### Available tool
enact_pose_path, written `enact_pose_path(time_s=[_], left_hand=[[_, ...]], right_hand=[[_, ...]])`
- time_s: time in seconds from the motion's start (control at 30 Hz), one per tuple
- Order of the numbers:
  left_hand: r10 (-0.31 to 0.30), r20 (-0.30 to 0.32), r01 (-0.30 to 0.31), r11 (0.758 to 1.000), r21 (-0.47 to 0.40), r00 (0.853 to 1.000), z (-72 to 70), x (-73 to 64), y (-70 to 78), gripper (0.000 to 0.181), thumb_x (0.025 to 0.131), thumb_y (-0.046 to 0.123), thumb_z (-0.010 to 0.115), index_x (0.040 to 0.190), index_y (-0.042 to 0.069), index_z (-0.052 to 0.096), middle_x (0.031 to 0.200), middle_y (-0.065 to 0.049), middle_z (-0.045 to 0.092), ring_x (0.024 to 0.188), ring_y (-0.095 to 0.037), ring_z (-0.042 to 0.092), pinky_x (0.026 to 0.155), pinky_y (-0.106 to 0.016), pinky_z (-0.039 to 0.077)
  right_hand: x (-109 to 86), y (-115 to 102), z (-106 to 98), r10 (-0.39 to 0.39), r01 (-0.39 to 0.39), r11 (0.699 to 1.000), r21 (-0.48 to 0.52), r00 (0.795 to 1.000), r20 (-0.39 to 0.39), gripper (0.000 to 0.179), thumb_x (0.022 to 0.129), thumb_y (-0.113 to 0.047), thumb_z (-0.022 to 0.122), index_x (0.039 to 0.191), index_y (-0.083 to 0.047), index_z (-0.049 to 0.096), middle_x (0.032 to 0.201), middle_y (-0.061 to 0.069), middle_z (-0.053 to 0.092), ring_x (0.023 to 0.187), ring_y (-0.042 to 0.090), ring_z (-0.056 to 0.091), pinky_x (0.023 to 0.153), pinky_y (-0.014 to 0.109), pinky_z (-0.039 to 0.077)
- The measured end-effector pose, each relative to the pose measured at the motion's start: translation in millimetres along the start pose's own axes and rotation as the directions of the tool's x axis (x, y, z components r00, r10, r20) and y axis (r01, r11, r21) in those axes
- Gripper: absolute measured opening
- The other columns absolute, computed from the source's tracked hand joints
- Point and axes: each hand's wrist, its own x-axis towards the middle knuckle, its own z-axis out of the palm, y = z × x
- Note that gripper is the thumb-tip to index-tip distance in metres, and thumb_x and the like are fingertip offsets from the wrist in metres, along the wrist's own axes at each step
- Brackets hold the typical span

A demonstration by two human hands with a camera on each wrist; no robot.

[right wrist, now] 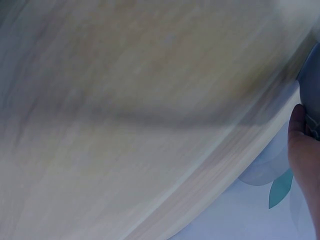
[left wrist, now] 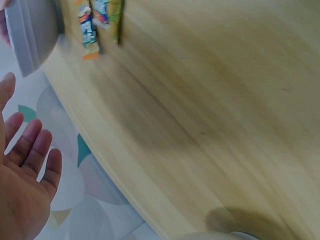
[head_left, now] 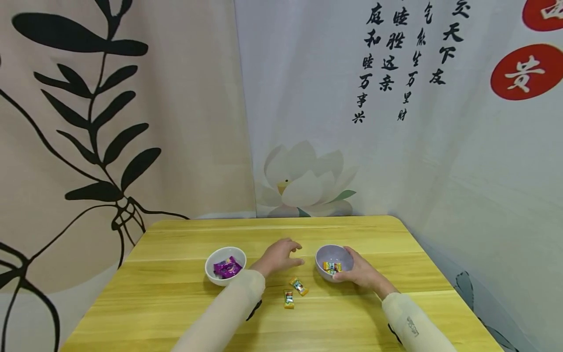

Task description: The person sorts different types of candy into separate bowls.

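My right hand [head_left: 364, 272] grips the right side of a light purple bowl [head_left: 331, 253], thumb at the near rim and fingers around the far side. Inside that bowl lie yellow-wrapped candies [head_left: 332, 267]. My left hand [head_left: 279, 256] hovers between the two bowls with relaxed, spread fingers and nothing in it; its palm [left wrist: 22, 200] shows in the left wrist view. Two more small wrapped candies, one tilted [head_left: 299, 286] and one upright in view [head_left: 289, 299], lie on the table just below and between the hands.
A white bowl [head_left: 210, 269] with purple-wrapped candies [head_left: 227, 268] stands to the left, beside my left wrist. The wooden table [head_left: 176, 313] ends at a far edge in front of a printed curtain [head_left: 202, 122].
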Motion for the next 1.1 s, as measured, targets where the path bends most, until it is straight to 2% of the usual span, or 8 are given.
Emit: enact_pose_path(time_s=[0.2, 0.33, 0.5, 0.67, 0.97, 1.1], left_hand=[[0.026, 0.073, -0.025, 1.0, -0.014, 0.997, 5.7, -9.9, -5.6, 0.044, 0.089, 0.033, 0.075, 0.124, 0.008, 0.066, 0.112, -0.009, 0.065, 0.104, -0.023, 0.061, 0.093, -0.038, 0.05], [0.026, 0.103, -0.023, 0.999, -0.025, 0.994, 13.4, -15.9, -9.2, 0.044, 0.089, 0.033, 0.076, 0.125, 0.01, 0.067, 0.113, -0.007, 0.065, 0.105, -0.021, 0.061, 0.094, -0.037, 0.049], [0.056, 0.11, -0.055, 0.998, -0.012, 0.992, 21.3, -22.3, -11.6, 0.043, 0.086, 0.03, 0.079, 0.123, 0.011, 0.068, 0.111, -0.004, 0.066, 0.104, -0.018, 0.06, 0.094, -0.034, 0.049], [0.061, 0.129, -0.059, 0.998, -0.017, 0.99, 28.6, -25.7, -13.5, 0.043, 0.084, 0.029, 0.08, 0.122, 0.013, 0.069, 0.113, 0.0, 0.066, 0.106, -0.016, 0.059, 0.097, -0.033, 0.047], [0.113, 0.127, -0.118, 0.993, 0.03, 0.985, 35.5, -26.8, -11.6, 0.04, 0.082, 0.028, 0.082, 0.118, 0.015, 0.072, 0.109, 0.004, 0.066, 0.099, -0.011, 0.058, 0.091, -0.03, 0.048], [0.128, 0.136, -0.135, 0.99, 0.049, 0.983, 37.9, -26.6, -10.5, 0.037, 0.083, 0.028, 0.081, 0.117, 0.015, 0.073, 0.11, 0.004, 0.066, 0.102, -0.012, 0.059, 0.093, -0.03, 0.048]], right_hand=[[0.6, 2, 0, 0.003, -0.003, 1.0, -0.002, 1.0, 0.002, 0.113, 0.075, -0.036, 0.087, 0.154, 0.004, 0.018, 0.154, 0.028, 0.029, 0.136, 0.043, 0.036, 0.11, 0.058, 0.029], [0.7, 3, 0, 0.005, -0.005, 1.0, 0.003, 1.0, 0.007, 0.112, 0.075, -0.035, 0.087, 0.155, 0.003, 0.018, 0.154, 0.028, 0.029, 0.136, 0.042, 0.035, 0.111, 0.058, 0.029], [0.5, 3, 0, 0.008, -0.008, 1.0, 0.007, 1.0, 0.01, 0.111, 0.076, -0.035, 0.086, 0.155, 0.002, 0.018, 0.154, 0.028, 0.028, 0.137, 0.043, 0.034, 0.111, 0.059, 0.029], [0.4, 2, -1, 0.016, -0.017, 1.0, 0.017, 1.0, 0.012, 0.111, 0.076, -0.034, 0.086, 0.155, 0.001, 0.018, 0.154, 0.027, 0.028, 0.136, 0.042, 0.035, 0.11, 0.058, 0.029], [1.2, 3, 0, 0.014, -0.014, 1.0, 0.001, 1.0, 0.002, 0.113, 0.074, -0.036, 0.087, 0.155, 0.002, 0.019, 0.153, 0.027, 0.031, 0.135, 0.041, 0.037, 0.11, 0.058, 0.03], [1.8, 4, 0, 0.016, -0.016, 1.0, -0.003, 1.0, 0.0, 0.112, 0.074, -0.036, 0.087, 0.155, 0.001, 0.02, 0.152, 0.027, 0.032, 0.134, 0.041, 0.038, 0.11, 0.057, 0.031]])
